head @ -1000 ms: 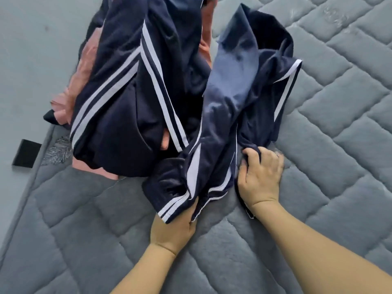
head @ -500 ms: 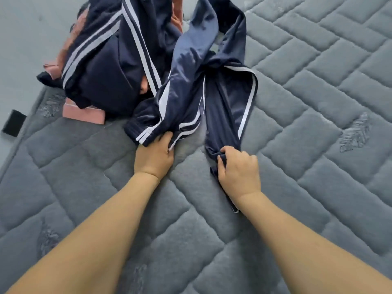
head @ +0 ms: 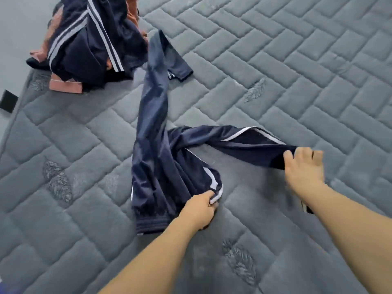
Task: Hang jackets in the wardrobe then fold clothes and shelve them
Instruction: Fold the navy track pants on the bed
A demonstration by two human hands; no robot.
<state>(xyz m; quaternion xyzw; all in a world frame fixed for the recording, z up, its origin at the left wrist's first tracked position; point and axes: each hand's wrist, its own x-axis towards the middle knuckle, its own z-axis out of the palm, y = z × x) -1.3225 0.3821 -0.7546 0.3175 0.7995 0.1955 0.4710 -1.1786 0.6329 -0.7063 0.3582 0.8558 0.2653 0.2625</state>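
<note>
At the far left, a black patch (head: 8,101) lies on the pale floor (head: 17,28) just off the edge of the grey quilted mattress (head: 275,60). On the mattress's far left corner sits a heap of clothes (head: 89,45): dark navy pieces with white stripes, and a pinkish-orange garment (head: 65,87) poking out beneath and behind.

Right of the heap, a pair of navy track pants (head: 152,155) with white side stripes lies spread on the mattress. One leg runs away toward the far side, its end lying just beside the heap; the other leg stretches off to the right. The ribbed waistband is at the near end.

The left hand (head: 201,211) grips the fabric near the waistband, fingers curled round a striped fold. Further right, the right hand (head: 303,166) holds the end of the right-stretched leg, fingers curled over the cloth, though it is blurred.
</note>
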